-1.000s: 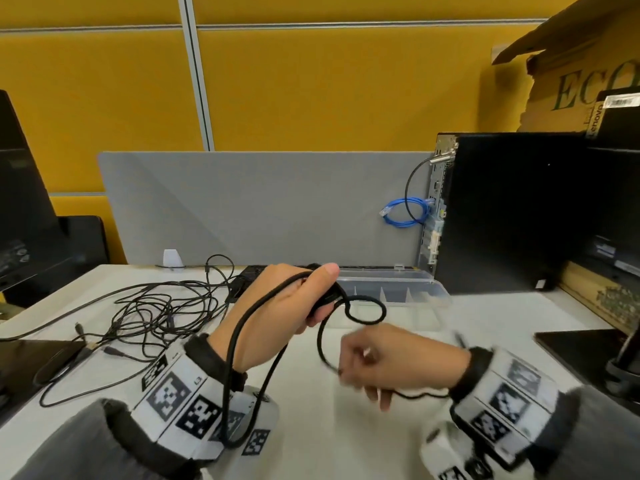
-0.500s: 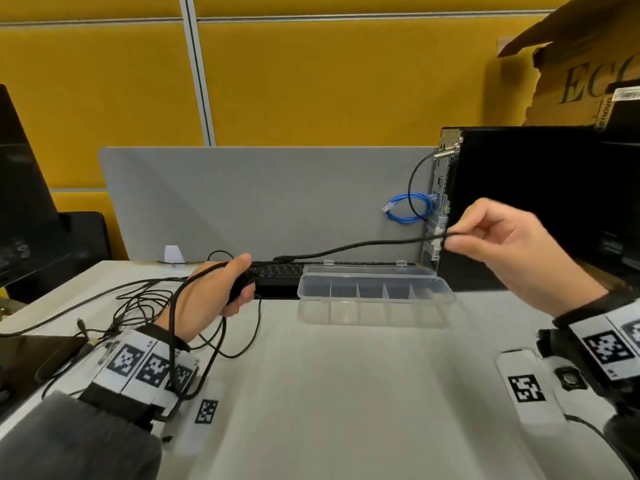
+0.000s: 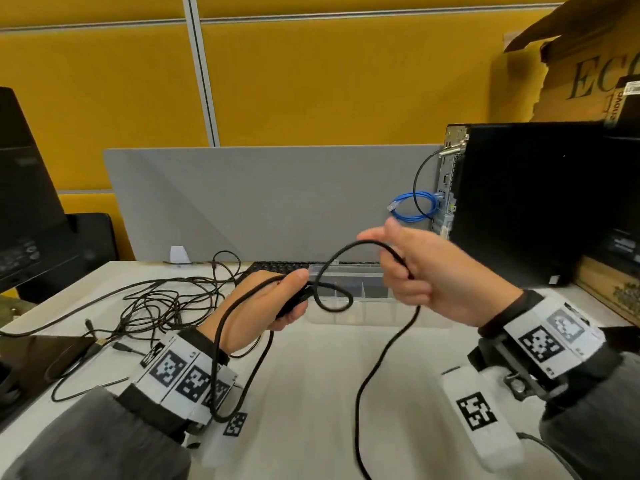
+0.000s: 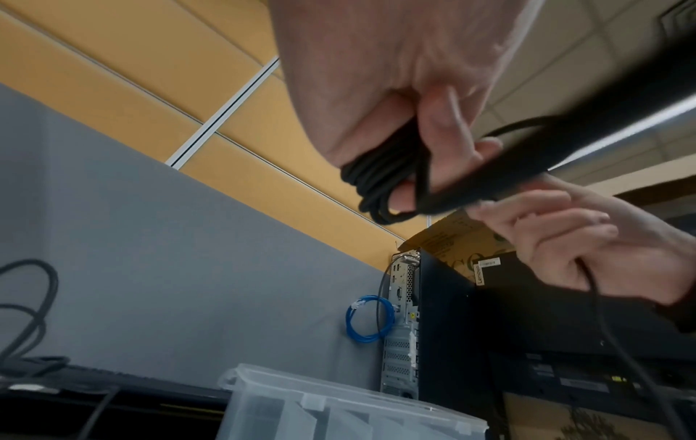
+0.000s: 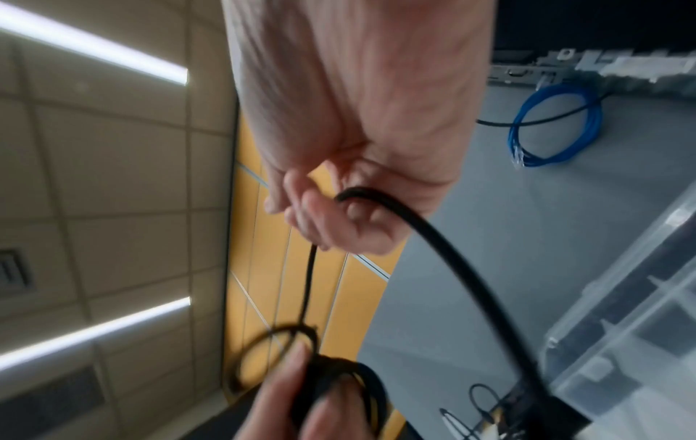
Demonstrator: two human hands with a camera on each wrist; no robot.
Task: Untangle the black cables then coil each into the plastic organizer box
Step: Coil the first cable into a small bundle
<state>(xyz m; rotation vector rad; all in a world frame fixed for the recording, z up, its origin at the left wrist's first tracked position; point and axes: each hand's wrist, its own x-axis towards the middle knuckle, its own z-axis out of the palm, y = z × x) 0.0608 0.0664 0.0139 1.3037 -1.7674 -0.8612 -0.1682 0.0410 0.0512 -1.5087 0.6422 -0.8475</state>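
Above the desk, left hand (image 3: 266,306) gripping coiled black cable (image 3: 349,252), right hand (image 3: 429,271) pinching its slack

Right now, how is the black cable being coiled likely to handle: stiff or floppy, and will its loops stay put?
The black cable arches between the left hand and right hand without drooping, so it is probably springy. Its free length hangs in a smooth curve, so likely light. The loops probably spring open once released.

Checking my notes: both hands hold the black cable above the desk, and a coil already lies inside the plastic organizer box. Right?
Not quite. The left hand and right hand do hold the black cable, but the head view shows the plastic organizer box with no coil inside.
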